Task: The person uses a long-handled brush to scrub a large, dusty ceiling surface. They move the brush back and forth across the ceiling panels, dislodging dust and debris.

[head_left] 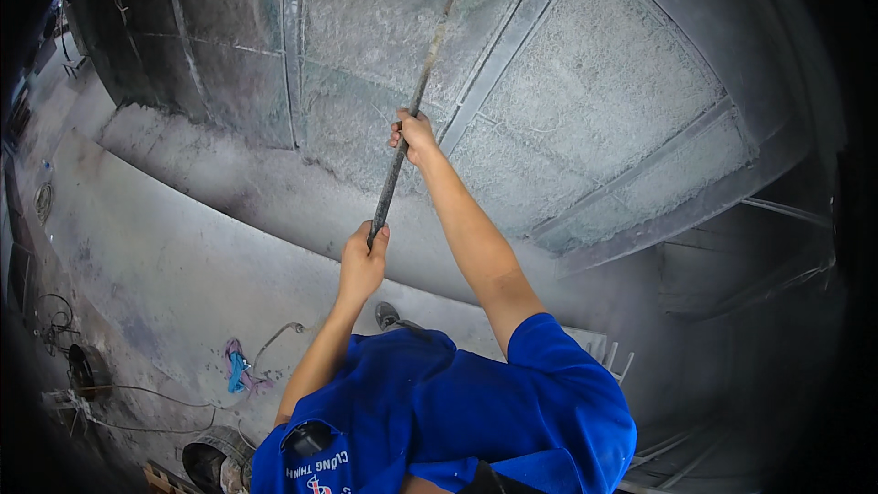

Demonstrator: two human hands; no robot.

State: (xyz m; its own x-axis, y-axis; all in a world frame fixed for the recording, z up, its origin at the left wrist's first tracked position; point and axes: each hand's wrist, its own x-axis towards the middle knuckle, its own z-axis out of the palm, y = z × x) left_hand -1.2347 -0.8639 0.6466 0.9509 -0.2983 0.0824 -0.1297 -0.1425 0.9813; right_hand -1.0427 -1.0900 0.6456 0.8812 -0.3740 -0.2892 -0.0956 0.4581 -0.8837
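Note:
A long dark rod [393, 183] runs aslant before me, its paler far end reaching toward a dusty, rough-textured panel [384, 27]. Its lower end is gripped by my left hand [364, 259], fingers wrapped round it. Higher up, my right hand [417, 134] is closed about the rod too, with that arm stretched forward. Whether the tip touches the panel I cannot tell. Grey metal strips [512, 37] frame the panel and divide it from a second whitish, fibrous panel [604, 82] on the right.
Dust coats the floor [165, 256], and a long trough-like gap runs below the panels. At the left lie a blue and pink cloth [238, 370], cables [155, 393] and a round dark drum-like object [87, 370]. A bucket-like container [206, 462] stands close at lower left.

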